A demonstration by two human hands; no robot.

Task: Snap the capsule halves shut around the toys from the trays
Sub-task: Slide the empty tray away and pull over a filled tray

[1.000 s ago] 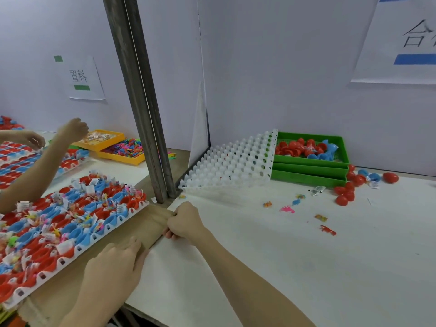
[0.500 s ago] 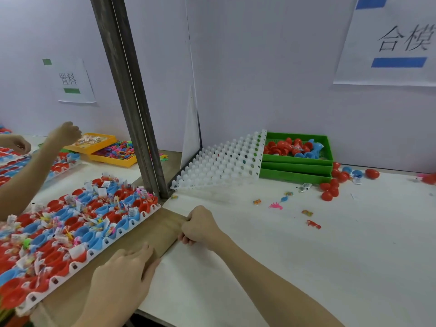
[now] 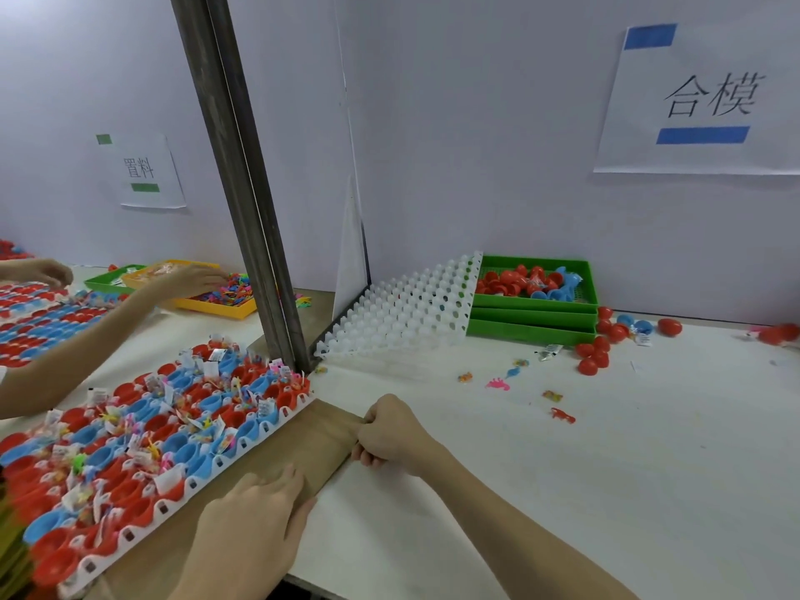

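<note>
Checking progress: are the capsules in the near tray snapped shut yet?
Open. The capsule halves sit cup-up in the white tray, toys and paper slips showing inside.

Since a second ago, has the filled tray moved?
Yes: the tray slid right; its far corner, earlier left of the post, now lies past its base.

Tray point(image 3: 277, 420) w/ open red/blue capsule halves point(image 3: 173, 443), toys inside

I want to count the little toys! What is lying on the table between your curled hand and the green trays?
In the head view, small loose toys lie on the white tabletop between the right hand and the green trays.
</note>
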